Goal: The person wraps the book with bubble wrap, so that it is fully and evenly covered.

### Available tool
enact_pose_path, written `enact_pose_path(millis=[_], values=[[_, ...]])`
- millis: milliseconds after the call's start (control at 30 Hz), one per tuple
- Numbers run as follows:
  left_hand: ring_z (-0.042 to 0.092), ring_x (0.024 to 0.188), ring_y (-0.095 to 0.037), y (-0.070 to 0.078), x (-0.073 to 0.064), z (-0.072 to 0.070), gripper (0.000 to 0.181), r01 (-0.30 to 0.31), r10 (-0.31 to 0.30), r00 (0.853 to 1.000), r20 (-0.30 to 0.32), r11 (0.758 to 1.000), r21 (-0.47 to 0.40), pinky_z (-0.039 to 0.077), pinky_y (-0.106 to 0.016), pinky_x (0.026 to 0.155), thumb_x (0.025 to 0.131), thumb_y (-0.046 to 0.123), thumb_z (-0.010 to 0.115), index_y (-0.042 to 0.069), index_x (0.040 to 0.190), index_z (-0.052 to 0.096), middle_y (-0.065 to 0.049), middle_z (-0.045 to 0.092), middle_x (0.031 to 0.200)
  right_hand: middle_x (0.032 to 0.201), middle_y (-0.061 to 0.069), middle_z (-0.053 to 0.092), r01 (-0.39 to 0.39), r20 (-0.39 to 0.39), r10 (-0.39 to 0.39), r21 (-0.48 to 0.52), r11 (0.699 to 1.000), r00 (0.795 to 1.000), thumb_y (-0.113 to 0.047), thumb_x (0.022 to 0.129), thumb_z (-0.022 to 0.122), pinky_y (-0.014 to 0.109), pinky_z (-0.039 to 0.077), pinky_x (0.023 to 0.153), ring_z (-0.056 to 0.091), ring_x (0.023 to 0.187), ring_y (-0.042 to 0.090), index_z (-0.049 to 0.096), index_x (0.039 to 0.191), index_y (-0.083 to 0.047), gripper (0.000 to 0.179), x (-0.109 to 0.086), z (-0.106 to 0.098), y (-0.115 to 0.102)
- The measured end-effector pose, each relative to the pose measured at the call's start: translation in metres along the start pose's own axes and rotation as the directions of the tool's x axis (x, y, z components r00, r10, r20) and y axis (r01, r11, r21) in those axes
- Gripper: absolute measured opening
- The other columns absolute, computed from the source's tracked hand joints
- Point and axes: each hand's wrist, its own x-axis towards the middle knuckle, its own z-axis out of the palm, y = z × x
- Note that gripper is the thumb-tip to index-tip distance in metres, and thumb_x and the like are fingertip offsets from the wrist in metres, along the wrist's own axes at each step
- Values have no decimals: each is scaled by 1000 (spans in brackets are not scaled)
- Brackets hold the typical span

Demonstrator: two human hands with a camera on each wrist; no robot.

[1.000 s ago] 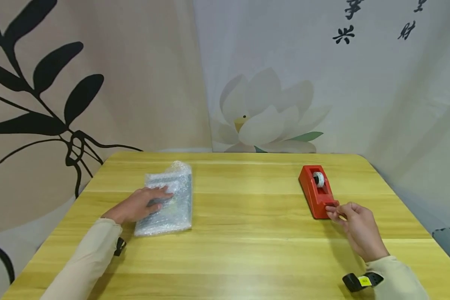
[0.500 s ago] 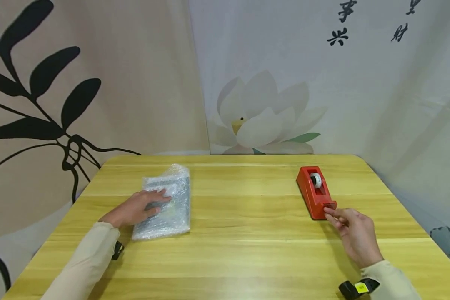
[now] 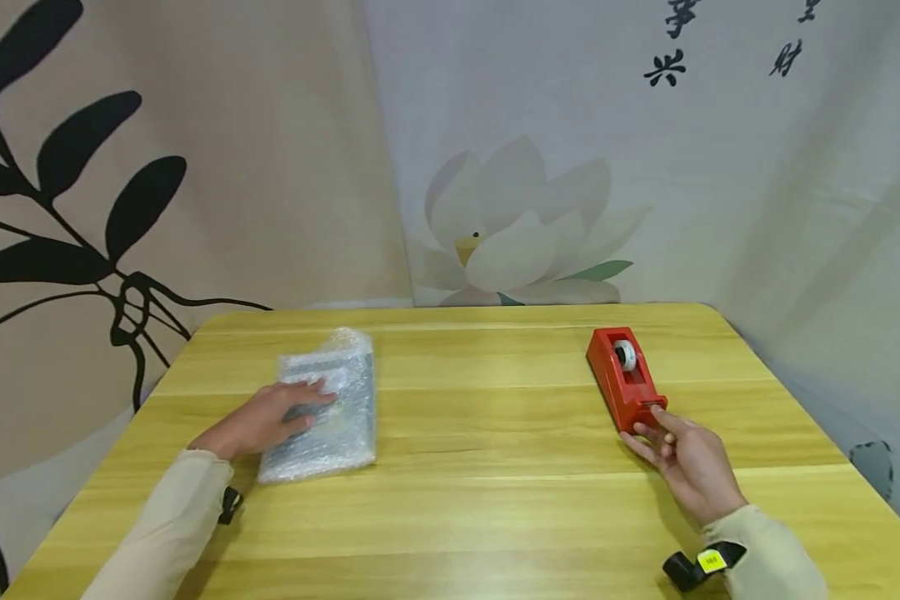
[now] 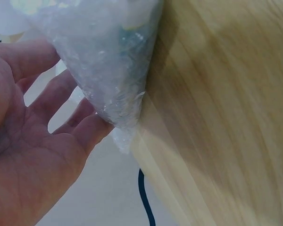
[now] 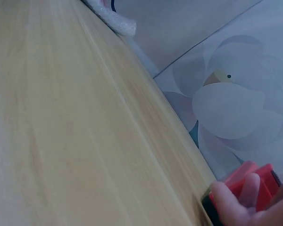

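Note:
A bubble-wrapped flat packet (image 3: 348,425) lies on the left half of the table. My left hand (image 3: 258,417) rests on it with fingers spread and fairly straight; in the left wrist view the fingers (image 4: 61,92) touch the packet's edge. To the right stands a red tape dispenser (image 3: 618,379) holding a small white roll of tape (image 3: 626,356). My right hand (image 3: 690,467) holds the dispenser's front end, one digit up at the cutter and other fingers lower down in front. In the right wrist view, fingers (image 5: 226,200) overlap the red body.
The wooden table (image 3: 480,500) has a rounded far right corner. Behind it hangs a curtain (image 3: 540,108) printed with a pale lotus, dark leaves and characters. A black camera (image 3: 682,571) is strapped to my right wrist.
My right hand's fingers have shifted at the dispenser's front: a pinch by the cutter has become a spread, lower fingers reaching further left. The left hand stays on the packet. The head view drifts slightly.

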Motion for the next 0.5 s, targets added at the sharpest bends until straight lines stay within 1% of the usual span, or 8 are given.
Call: enact_pose_path(millis=[67,133,200,267,367,400,467,500], values=[[36,143,-53,1,1,-1,44,-3,3,1000,0,1000,-5,27,-74,112,96,7,63,9,139,60,-25,41,155,82,-4,59,-16,-17,16,-25,1000,1000,-27,106,49,36,59,96,67,91,10,51,69,-14,39,0,0,-1],[35,143,-53,1,-3,-4,44,8,-8,1000,-1,1000,-5,26,-74,112,96,7,64,9,140,60,-25,41,155,70,-5,56,-46,-27,44,-86,995,999,-29,106,48,33,60,92,66,85,9,51,70,-16,39,2,3,-2],[36,142,-53,0,-6,-7,44,13,-13,1000,-7,1000,2,26,-74,112,96,7,64,9,140,59,-26,41,155,63,-6,52,-75,-43,69,-169,983,997,-31,105,51,27,61,83,64,79,9,51,71,-17,38,5,3,-4],[36,142,-53,0,-7,-8,45,13,-12,1000,-14,1000,13,27,-74,112,95,6,64,8,140,59,-26,41,155,60,-7,47,-101,-46,92,-266,959,995,-33,104,53,22,57,71,59,71,8,50,73,-18,35,8,2,-7],[36,142,-52,1,-6,-7,44,3,-3,1000,-22,1000,26,27,-73,112,96,5,63,7,140,59,-26,41,155,63,-8,47,-122,-38,117,-409,904,992,-36,103,55,20,49,60,52,63,6,49,75,-18,35,13,-7,-13],[36,142,-52,1,-5,-6,44,-1,2,1000,-20,1000,30,27,-73,113,96,5,62,7,140,59,-26,41,155,64,-8,47,-120,-34,117,-464,878,993,-37,104,54,21,48,58,50,61,7,48,74,-18,36,13,-10,-16],[36,143,-53,2,-3,-3,44,-7,7,1000,-14,1000,28,26,-73,113,97,6,62,7,140,58,-26,40,155,63,-8,47,-102,-27,106,-577,810,994,-38,104,53,22,47,57,49,59,7,46,70,-19,39,15,-16,-20],[35,143,-53,3,-2,-2,44,-4,4,1000,-11,1000,25,25,-73,113,97,7,62,7,140,58,-26,40,155,63,-8,48,-89,-18,100,-630,771,995,-38,104,52,22,47,57,49,58,7,45,68,-19,41,16,-19,-22]])
